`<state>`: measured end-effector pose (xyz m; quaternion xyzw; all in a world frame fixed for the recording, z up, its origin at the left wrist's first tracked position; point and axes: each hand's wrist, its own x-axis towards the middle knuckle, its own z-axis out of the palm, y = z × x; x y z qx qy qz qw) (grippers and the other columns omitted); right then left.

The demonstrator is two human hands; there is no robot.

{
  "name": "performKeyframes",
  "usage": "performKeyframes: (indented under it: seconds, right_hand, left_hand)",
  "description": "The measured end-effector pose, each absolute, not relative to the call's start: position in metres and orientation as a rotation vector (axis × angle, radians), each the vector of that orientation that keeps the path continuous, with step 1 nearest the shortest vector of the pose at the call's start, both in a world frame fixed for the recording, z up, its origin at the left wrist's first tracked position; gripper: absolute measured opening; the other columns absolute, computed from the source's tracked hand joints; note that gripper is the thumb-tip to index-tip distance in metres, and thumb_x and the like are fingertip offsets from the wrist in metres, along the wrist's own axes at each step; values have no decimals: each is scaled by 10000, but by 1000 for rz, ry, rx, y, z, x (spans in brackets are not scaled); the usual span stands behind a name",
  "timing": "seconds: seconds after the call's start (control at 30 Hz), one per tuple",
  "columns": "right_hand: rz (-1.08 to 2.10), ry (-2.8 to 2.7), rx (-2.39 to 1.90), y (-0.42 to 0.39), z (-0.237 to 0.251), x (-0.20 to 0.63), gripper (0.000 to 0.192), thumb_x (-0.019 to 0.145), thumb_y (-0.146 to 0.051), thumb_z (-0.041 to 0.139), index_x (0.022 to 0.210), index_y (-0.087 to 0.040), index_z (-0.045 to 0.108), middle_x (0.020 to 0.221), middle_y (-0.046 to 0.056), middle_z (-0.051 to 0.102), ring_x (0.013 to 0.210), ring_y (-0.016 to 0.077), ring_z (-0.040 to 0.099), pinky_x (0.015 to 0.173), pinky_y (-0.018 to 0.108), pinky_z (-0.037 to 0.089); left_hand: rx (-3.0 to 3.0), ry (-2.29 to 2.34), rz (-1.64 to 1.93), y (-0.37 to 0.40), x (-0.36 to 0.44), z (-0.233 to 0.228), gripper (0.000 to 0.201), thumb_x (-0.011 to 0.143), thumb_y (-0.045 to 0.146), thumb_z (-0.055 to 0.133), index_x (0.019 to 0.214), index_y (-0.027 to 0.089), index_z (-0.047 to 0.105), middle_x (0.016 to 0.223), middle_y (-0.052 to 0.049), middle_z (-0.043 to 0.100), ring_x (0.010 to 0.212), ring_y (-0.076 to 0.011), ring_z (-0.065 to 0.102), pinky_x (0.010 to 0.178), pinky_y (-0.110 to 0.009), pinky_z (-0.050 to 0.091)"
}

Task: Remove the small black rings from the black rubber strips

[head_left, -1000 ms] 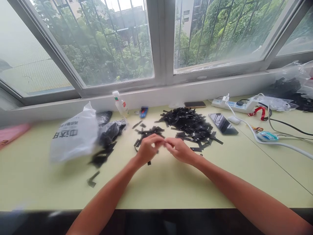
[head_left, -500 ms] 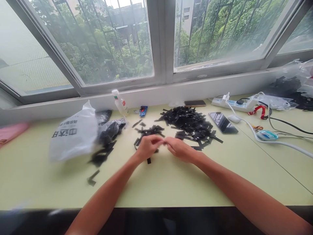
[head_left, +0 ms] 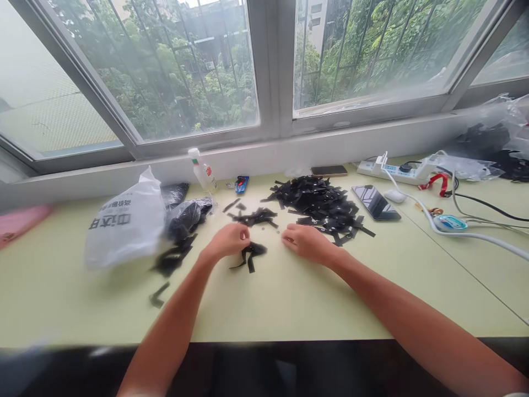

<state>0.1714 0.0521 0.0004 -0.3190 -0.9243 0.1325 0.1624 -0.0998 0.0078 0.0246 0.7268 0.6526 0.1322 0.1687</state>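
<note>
Black strips (head_left: 249, 255), a small bunch of them, lie on the pale green tabletop (head_left: 289, 298) just in front of the left hand (head_left: 226, 242), whose fingers are curled together and seem to pinch one end of the bunch; the exact grip is too small to tell. Right hand (head_left: 303, 242) rests on the table a little apart from the bunch, fingers loosely bent and close together, nothing visibly held. Behind the right hand, touching distance, a large heap of black strips (head_left: 318, 204); a smaller scatter (head_left: 254, 216) sits behind the left hand. Containers: one white plastic bag (head_left: 124, 226) with dark printed characters, contents hidden; beside it one clear plastic bag (head_left: 188, 215) stuffed with more black pieces, some spilling out toward the table edge (head_left: 171, 256). Far right, another clear bag (head_left: 491, 138) holding dark material. Count otherwise: two phones, one face up with dark screen (head_left: 375, 202), one (head_left: 329, 171) lying flat near the sill; one white squeeze bottle (head_left: 201, 170) with green cap, tilted; one small blue object (head_left: 242, 183); one white power strip (head_left: 399, 172) with cables running off it; one white mouse-like object (head_left: 394, 195); a red strap (head_left: 438, 182); a loose black piece (head_left: 158, 294) alone near the front edge. Pink item (head_left: 19, 223) at far left, blurred. Surface runs along a white sill under wide sliding windows (head_left: 264, 66); barred grilles, trees and buildings outside, daylight.
</note>
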Motion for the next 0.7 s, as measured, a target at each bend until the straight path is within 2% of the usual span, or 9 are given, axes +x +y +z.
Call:
performKeyframes:
  seconds: [0.13,0.2,0.27,0.47,0.57,0.7]
  right_hand:
    - [315,-2601,-962,52,1,171,229,977,-247,499,945,-191,718,899,48,659,700,140,570,599,256,340]
    - [313,-2574,-985,51,2,171,232,979,-257,501,959,-190,722,903,49,668,721,144,586,604,253,351]
    - [330,-2557,-1009,50,3,171,238,982,-265,499,970,-189,725,907,53,672,724,144,596,608,251,362]
    - [349,-2522,-1011,52,0,171,261,989,-271,479,957,-195,727,884,54,666,700,143,596,592,252,370]
    - [355,-2466,-1022,53,-3,171,255,988,-284,478,957,-204,718,863,39,653,668,137,578,563,256,362]
    - [433,-2327,-1022,53,-4,170,246,986,-312,480,1014,-209,702,918,42,651,645,132,570,553,268,394]
  left_hand:
    - [2172,2104,651,14,-92,12,290,911,340,529,1116,208,686,1041,-85,651,980,-248,613,768,-333,477]
    - [2193,2104,704,18,-88,2,336,944,382,518,1202,223,663,1102,-97,629,1026,-257,606,816,-348,485]
    - [2181,2080,687,21,-88,-6,305,946,383,533,1169,239,684,1091,-88,627,997,-250,615,809,-345,488]
    - [2105,2113,768,26,-102,-10,192,937,292,544,873,214,708,930,-66,671,874,-229,621,741,-324,457]
    - [2041,2103,883,27,-104,-6,194,938,277,543,838,196,688,847,-65,676,779,-215,609,696,-319,440]
    - [1903,1999,1249,27,-102,4,192,937,306,563,867,177,686,802,-60,679,732,-195,599,670,-303,447]
